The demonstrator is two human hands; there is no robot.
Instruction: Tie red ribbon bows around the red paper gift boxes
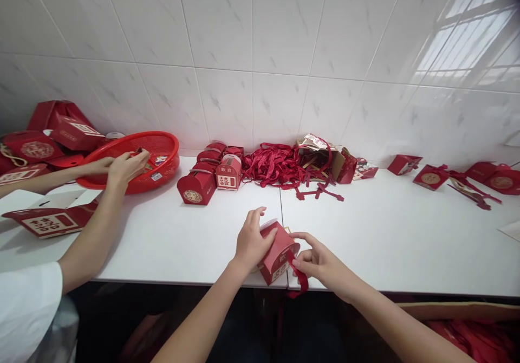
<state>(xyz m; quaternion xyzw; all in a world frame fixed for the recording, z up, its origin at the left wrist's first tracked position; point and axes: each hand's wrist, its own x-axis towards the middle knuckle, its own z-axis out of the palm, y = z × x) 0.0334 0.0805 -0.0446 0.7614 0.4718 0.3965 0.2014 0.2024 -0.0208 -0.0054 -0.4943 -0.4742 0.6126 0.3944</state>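
A small red gift box [278, 252] with gold and white print sits at the table's front edge, turned at an angle. My left hand [252, 242] grips it from the left, the thumb lying along its top. At the box's right end, my right hand [319, 260] pinches a red ribbon [301, 279] that comes from the box's end panel and hangs over the table edge. My right index finger reaches along the box's far right corner. The underside of the box and part of my left fingers are hidden.
Finished-looking red boxes [197, 184] stand by the wall beside a heap of red ribbons [272, 165]. Handle strips [319, 191] lie before an open bag. At left, a co-worker's hands [130, 165] are in a red basket [170, 170]. More boxes [431, 177] lie at right.
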